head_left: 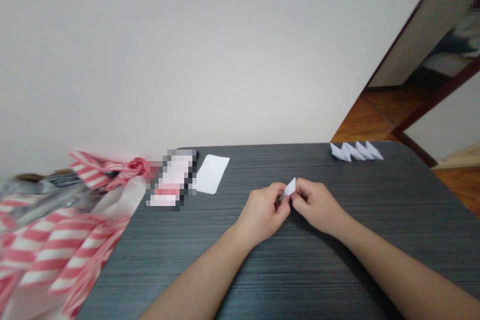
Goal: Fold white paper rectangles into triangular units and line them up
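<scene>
My left hand [260,212] and my right hand [313,205] meet above the middle of the dark grey wood-grain table [300,270]. Their fingertips pinch a small folded white paper piece [289,189] from both sides, and its pointed tip sticks up between them. Far ahead, near the table's back right corner, lies a row of several similar folded paper pieces [356,151]. A flat white paper rectangle [211,174] lies at the back of the table, to the left of my hands.
A pixelated-out pink and white object [172,180] lies next to the paper rectangle. A pink-and-white striped plastic bag [56,245] with a knotted handle sits over the table's left edge. Behind the table are a white wall, a doorway and a wooden floor.
</scene>
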`<state>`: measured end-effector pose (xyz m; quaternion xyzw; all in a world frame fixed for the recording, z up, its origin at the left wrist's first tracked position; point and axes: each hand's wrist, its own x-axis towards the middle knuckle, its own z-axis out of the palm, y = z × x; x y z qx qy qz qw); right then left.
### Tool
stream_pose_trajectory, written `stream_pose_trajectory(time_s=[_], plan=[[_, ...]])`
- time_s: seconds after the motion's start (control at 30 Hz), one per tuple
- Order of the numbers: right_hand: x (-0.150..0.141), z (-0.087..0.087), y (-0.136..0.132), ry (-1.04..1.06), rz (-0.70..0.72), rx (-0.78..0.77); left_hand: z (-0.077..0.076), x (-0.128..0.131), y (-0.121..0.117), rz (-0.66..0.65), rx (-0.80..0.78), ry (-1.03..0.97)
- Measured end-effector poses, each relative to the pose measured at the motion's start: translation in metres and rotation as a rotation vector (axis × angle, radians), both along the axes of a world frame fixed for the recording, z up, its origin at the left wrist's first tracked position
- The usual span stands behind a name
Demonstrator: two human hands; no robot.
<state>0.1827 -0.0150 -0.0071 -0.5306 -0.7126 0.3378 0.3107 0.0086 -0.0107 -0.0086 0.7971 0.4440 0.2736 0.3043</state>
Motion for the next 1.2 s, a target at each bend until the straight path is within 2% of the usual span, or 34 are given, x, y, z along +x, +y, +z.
stream_pose_trajectory(time_s=[0.4, 0.6, 0.83, 1.2], plan=[[-0.0045, 0.0012, -0.0009, -0.051, -0.038, 0.049, -0.0035, -0.001, 0.0005, -0.003, 0.036, -0.011], [-0.0024, -0.0006, -0.0005, -0.082, -0.019, 0.016, -0.0023, -0.0025, 0.0018, 0.03, 0.043, -0.001], [-0.0018, -0.0037, 0.002, -0.098, -0.033, 0.066, -0.0028, -0.0002, 0.0005, 0.061, 0.062, 0.001], [-0.0026, -0.0018, 0.0012, -0.096, -0.002, 0.068, -0.0008, -0.0016, 0.0005, 0.014, 0.044, -0.029]])
